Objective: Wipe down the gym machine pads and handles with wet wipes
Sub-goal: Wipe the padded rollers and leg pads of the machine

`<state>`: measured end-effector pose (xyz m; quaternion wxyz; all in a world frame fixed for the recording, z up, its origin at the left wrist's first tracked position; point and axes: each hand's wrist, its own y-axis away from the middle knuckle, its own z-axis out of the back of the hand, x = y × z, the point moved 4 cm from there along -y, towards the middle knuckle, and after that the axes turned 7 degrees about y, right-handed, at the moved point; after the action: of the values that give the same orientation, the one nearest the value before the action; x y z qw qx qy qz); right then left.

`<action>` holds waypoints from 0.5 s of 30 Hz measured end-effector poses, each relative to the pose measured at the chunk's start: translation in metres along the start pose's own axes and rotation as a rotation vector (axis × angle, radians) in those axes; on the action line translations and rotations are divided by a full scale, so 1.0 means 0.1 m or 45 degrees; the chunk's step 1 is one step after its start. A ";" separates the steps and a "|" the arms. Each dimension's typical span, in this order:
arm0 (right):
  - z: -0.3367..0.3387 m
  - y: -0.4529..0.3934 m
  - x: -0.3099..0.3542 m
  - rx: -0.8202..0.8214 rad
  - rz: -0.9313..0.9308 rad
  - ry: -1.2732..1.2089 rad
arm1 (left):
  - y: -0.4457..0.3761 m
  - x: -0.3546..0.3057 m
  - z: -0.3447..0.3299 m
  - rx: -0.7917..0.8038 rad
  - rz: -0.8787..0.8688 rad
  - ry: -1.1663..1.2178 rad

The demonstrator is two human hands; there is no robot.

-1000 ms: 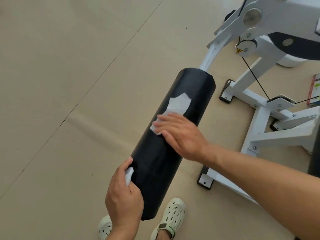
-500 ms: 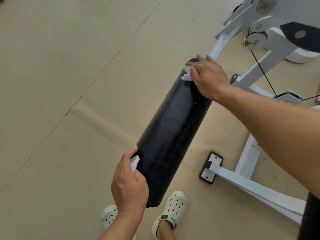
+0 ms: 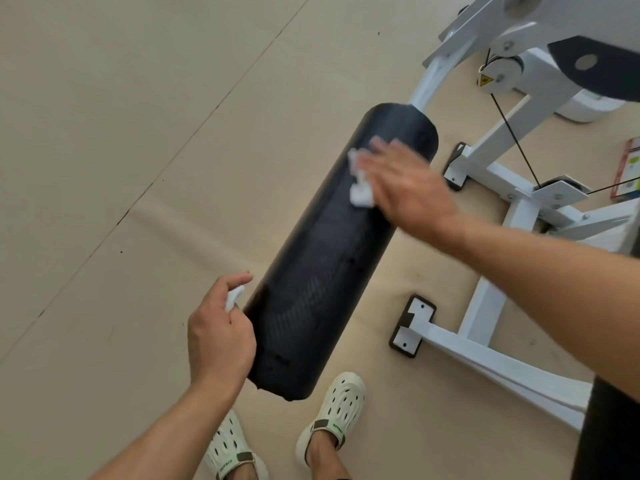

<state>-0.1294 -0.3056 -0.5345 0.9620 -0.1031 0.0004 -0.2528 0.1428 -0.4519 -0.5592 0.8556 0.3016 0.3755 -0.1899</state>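
Note:
A long black roller pad (image 3: 322,271) runs from near my feet up to the white arm of the gym machine (image 3: 498,140). My right hand (image 3: 405,188), blurred by motion, lies with straight fingers on the pad's upper part and presses a crumpled white wet wipe (image 3: 358,188) against it. My left hand (image 3: 221,334) sits at the pad's lower left side, fingers curled around a second small white wipe (image 3: 233,297).
The machine's white frame legs with black feet (image 3: 412,327) spread over the beige floor at right, with a black cable (image 3: 512,140) and pulley. My two pale clogs (image 3: 332,414) stand below the pad's near end. A dark pad edge (image 3: 613,431) shows at bottom right.
My right hand with the wipe slid from mid-pad up to the far end, then back down a little. My left hand stayed at the lower end.

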 end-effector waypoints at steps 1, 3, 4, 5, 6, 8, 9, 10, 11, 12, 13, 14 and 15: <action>0.06 -0.10 -0.26 0.025 -0.193 0.057 | 0.09 -0.05 -0.01 -0.021 -0.085 0.021; 0.11 -0.14 -0.64 0.057 -0.550 0.075 | 0.25 -0.11 -0.09 0.021 -0.235 0.047; 0.11 -0.12 -0.71 0.057 -0.642 0.048 | 0.29 -0.12 -0.13 0.040 -0.274 0.035; 0.10 -0.11 -0.69 0.050 -0.653 -0.010 | 0.29 -0.11 -0.15 0.036 -0.288 0.014; 0.10 -0.11 -0.57 0.031 -0.606 -0.087 | 0.27 -0.10 -0.16 0.014 -0.281 -0.004; 0.05 -0.01 -0.23 0.002 -0.414 -0.204 | 0.19 -0.06 -0.14 -0.009 -0.231 -0.009; 0.03 0.08 -0.01 -0.020 -0.257 -0.227 | 0.14 -0.04 -0.13 0.005 -0.193 -0.004; 0.01 0.20 0.27 -0.051 -0.059 -0.267 | 0.09 -0.02 -0.12 0.029 -0.151 0.002; 0.00 0.36 0.58 -0.060 0.130 -0.328 | 0.05 0.00 -0.11 0.060 -0.118 0.005; -0.01 0.53 0.90 -0.018 0.298 -0.401 | 0.02 0.00 -0.11 0.085 -0.101 0.007; 0.00 0.69 1.17 0.026 0.451 -0.458 | 0.00 0.01 -0.10 0.099 -0.094 0.006; 0.01 0.79 1.34 0.064 0.569 -0.481 | -0.01 0.02 -0.08 0.103 -0.090 0.006; 0.01 0.84 1.39 0.076 0.643 -0.466 | -0.02 0.03 -0.08 0.104 -0.082 0.011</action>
<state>0.0331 -0.3013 -0.5435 0.9811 -0.1151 -0.1545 0.0172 0.1392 -0.4488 -0.5663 0.8343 0.3248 0.3808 -0.2313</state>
